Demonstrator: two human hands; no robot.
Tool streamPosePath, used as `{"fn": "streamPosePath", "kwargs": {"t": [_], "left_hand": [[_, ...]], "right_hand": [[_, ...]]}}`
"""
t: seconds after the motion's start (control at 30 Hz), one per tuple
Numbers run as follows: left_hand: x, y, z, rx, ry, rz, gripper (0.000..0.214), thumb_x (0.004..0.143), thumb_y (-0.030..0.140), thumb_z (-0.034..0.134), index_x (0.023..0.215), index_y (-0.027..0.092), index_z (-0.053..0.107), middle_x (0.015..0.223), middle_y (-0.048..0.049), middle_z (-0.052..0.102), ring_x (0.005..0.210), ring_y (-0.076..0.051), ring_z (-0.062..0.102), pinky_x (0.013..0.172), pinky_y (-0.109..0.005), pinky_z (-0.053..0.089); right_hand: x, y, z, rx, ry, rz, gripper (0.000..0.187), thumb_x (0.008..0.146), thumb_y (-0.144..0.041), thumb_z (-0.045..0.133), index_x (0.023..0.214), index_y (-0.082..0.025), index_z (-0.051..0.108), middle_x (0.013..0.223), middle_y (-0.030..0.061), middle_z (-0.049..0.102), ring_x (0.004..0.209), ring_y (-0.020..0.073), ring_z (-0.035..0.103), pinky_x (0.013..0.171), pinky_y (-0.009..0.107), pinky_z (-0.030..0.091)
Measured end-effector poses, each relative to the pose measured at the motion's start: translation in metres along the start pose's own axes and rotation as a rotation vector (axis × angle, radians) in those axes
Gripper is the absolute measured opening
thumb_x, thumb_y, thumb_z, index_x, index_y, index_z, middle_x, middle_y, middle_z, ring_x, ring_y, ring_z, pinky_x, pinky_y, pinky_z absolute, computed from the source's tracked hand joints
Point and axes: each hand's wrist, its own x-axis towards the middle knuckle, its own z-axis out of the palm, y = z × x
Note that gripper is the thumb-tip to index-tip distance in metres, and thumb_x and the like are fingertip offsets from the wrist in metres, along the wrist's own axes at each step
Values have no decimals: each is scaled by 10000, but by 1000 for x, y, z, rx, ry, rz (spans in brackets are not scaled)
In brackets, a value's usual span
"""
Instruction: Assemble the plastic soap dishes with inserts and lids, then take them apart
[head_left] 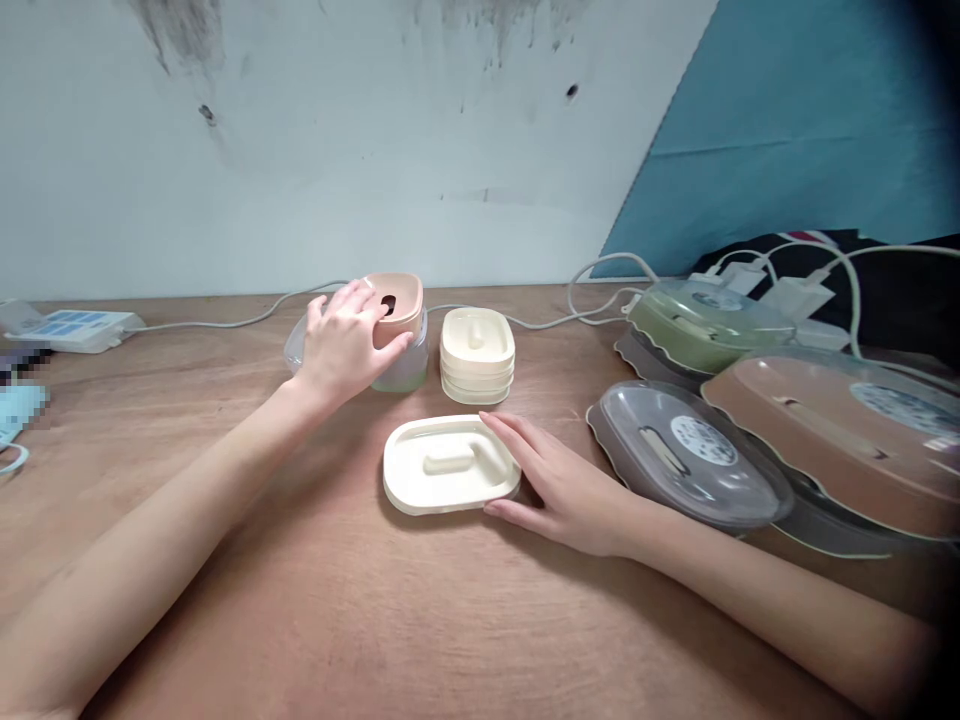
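Observation:
My left hand [341,340] reaches over a peach-coloured dish [405,293] with a dark oval in its middle. Its fingers go over the dish and the thumb lies along the near side, closed about the wall. That dish sits atop a stack of clear, greenish-tinted pieces [401,375]. On the table in front, a cream lid-like tray [420,490] with a raised bar in its middle lies flat. My right hand [555,480] grips its right end, thumb at the near edge and fingers at the far edge. Behind it stands a stack of cream trays [478,375].
At the right lie clear-covered dishes: grey [645,440], green [675,330] and peach [787,420]. White chargers [799,295] and a cable [607,260] run along the wall. A white power strip [82,330] and a blue mask-like item [19,412] are at the left.

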Motion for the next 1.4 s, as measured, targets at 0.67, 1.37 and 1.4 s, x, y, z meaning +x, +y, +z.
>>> {"fn": "streamPosePath", "kwargs": {"t": [0.67,1.37,1.4], "left_hand": [[-5,-10,-12,-477,402,250,566,727,235,673,1252,188,467,1162,-72,584,1087,-238,537,915,-389,462],[-91,-5,10,-748,35,502,549,819,149,554,1322,194,340,1169,-121,494,1107,-258,441,954,-438,393],[-91,-5,10,-742,25,491,547,819,156,555,1319,198,339,1152,-116,495,1080,-252,445,937,-431,401]], "right_hand": [[1,-1,0,-14,-5,8,730,828,-442,510,1370,-68,195,1342,240,369,1234,297,396,995,448,397],[2,-1,0,-9,-23,31,751,826,-464,513,1385,-135,135,1356,211,349,1239,293,392,986,452,401],[2,-1,0,-5,-22,32,746,825,-463,514,1384,-140,141,1355,208,353,1235,294,398,982,455,404]]}}
